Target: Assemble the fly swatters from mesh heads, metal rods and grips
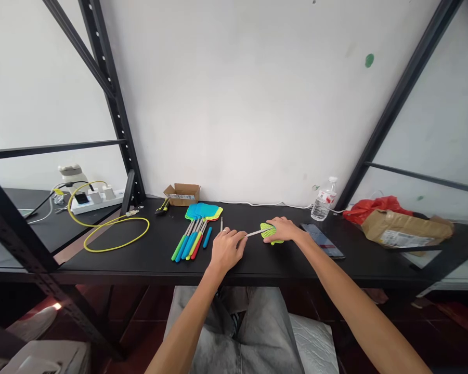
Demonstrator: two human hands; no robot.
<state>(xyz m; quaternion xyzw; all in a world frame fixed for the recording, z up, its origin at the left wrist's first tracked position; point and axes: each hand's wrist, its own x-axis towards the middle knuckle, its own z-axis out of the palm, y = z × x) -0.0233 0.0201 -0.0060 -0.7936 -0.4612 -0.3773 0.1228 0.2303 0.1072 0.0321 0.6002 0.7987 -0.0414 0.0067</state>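
Observation:
A yellow-green fly swatter lies between my two hands, its mesh head (267, 237) toward the right and its thin metal rod (254, 234) running left. My left hand (228, 246) is closed around the rod's left end and covers whatever handle is there. Over the mesh head, my right hand (284, 230) grips with bent fingers. Left of my left hand is a row of several fly swatters (203, 211) with blue and yellow heads on top and green, blue, yellow and red grips. Beside them lie a loose blue handle (208, 237) and a slim metal rod (221, 223).
A small open cardboard box (182, 194) stands against the wall. A yellow cable (117, 221) loops across the black table (140, 265) at left. On the right are a phone (323, 241), a water bottle (323, 201) and a brown package (405, 228). Black shelf posts flank both sides.

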